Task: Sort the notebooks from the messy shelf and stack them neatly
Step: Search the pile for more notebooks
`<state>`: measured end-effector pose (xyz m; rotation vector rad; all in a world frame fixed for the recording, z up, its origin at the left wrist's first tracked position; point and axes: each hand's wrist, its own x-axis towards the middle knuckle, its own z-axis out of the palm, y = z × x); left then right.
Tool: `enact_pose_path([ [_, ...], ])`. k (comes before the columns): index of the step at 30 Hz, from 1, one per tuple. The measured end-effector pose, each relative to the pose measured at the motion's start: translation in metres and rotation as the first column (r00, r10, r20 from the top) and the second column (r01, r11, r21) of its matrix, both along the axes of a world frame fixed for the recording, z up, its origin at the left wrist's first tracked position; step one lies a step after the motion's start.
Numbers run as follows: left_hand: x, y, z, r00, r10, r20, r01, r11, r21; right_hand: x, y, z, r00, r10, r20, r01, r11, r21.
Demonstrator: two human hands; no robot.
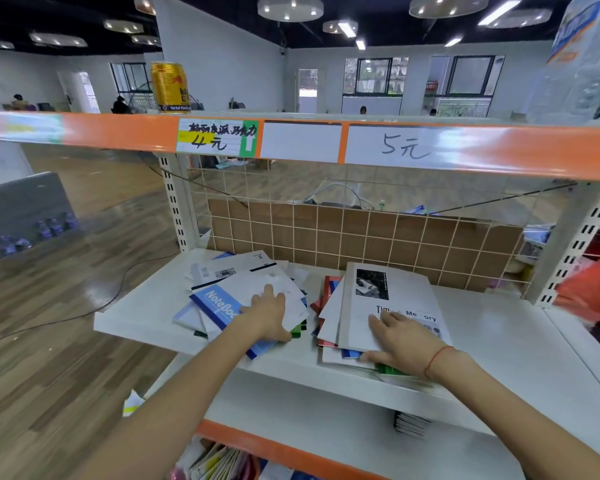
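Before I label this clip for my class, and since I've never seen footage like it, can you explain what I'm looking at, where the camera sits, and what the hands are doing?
There is no machine here: a person wears a wide-angle camera on the head, looking forward and down at their own two bare hands.

On the white shelf lie two messy heaps of notebooks. The left hand rests flat on the left heap, beside a blue notebook. The right hand lies on a grey notebook topping the right heap, thumb at the heap's front edge. Neither hand has a firm grip on anything yet.

Above, an orange rail carries price tags, and a gold can stands on top.
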<state>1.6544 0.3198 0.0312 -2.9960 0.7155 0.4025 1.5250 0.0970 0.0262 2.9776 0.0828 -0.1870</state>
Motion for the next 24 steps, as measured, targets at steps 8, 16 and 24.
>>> enact_pose_path([
  [8, -0.011, 0.033, -0.013, 0.999, -0.002, -0.048, 0.006, 0.996, 0.088, -0.011, -0.013, 0.004, 0.994, 0.101, -0.034, -0.104, 0.988, -0.113],
  [16, -0.03, 0.05, -0.015, 0.984, -0.073, 0.161, 0.05, 0.988, 0.147, -0.027, -0.03, -0.039, 0.931, 0.064, 0.36, -0.052, 0.998, -0.043],
  [24, -0.058, 0.037, -0.01, 0.941, -0.039, 0.337, 0.033, 0.999, 0.025, -0.054, -0.041, -0.001, 0.806, 0.11, 0.581, -0.065, 0.993, -0.098],
])
